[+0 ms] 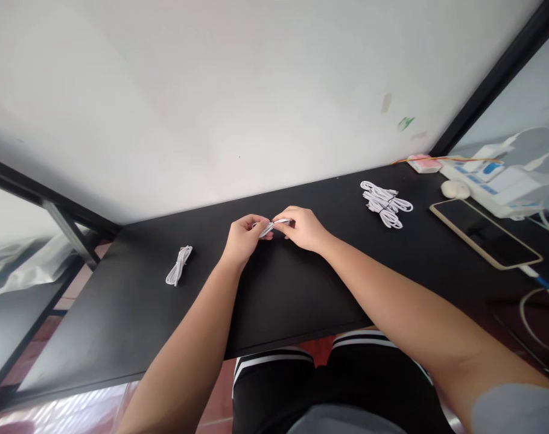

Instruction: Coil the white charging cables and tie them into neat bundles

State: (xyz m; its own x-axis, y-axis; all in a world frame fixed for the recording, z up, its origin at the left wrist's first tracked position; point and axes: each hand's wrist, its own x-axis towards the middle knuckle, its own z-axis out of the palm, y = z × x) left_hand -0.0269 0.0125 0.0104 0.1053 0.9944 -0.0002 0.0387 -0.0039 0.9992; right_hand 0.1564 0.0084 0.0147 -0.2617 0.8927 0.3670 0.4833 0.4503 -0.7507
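Observation:
A bundled white cable (269, 228) is held between my two hands above the middle of the black table (292, 289). My left hand (247, 234) pinches its left part, thumb on top. On the other end, my right hand (300, 226) closes with thumb and fingertips near the bundle's middle. A small dark tie seems to show between the hands, but the fingers hide most of it. Left of my hands lies another coiled white cable (179, 266). To the right, a pile of white cables (385, 204) with dark ties rests on the table.
At the right are a phone (486, 232) with a charging cable plugged in, a white rounded case (455, 190), a power strip (476, 185) with chargers, and a pink-and-white box (423, 163). A white wall (238, 102) stands behind the table. Metal frame bars flank both sides.

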